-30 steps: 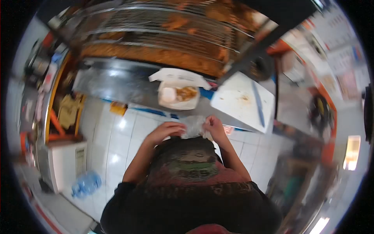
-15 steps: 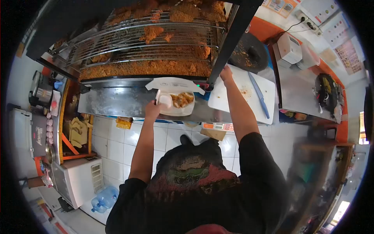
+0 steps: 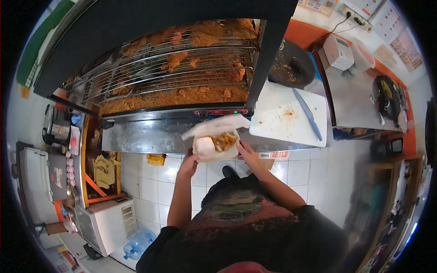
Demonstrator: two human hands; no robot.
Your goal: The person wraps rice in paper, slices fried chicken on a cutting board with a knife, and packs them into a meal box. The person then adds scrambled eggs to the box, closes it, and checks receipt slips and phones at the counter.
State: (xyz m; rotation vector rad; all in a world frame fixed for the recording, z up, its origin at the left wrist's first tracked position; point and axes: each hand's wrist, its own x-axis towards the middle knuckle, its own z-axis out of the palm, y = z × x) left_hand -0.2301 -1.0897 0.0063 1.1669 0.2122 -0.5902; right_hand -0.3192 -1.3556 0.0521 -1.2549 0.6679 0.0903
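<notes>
A white takeaway box (image 3: pixel 218 157) is between my two hands at the counter's near edge, its lid (image 3: pixel 216 126) raised on the far side. In the box lie a white block that looks like rice (image 3: pixel 205 146) and pieces of fried chicken (image 3: pixel 224 142). My left hand (image 3: pixel 187 164) grips the box's left side. On the right side my right hand (image 3: pixel 248 154) is closed on its edge. The fingertips under the box are hidden.
Beyond the box stands a heated display cabinet (image 3: pixel 177 112) with breaded pieces on wire racks. A cutting board (image 3: pixel 273 113) with crumbs and a blue knife (image 3: pixel 308 113) lies to the right, below a dark stone mortar (image 3: pixel 291 68). A water bottle (image 3: pixel 140 243) lies on the floor.
My right hand has left the cabinet's corner and taken hold of the box's right side. The box has come nearer to my body, and the view has shifted.
</notes>
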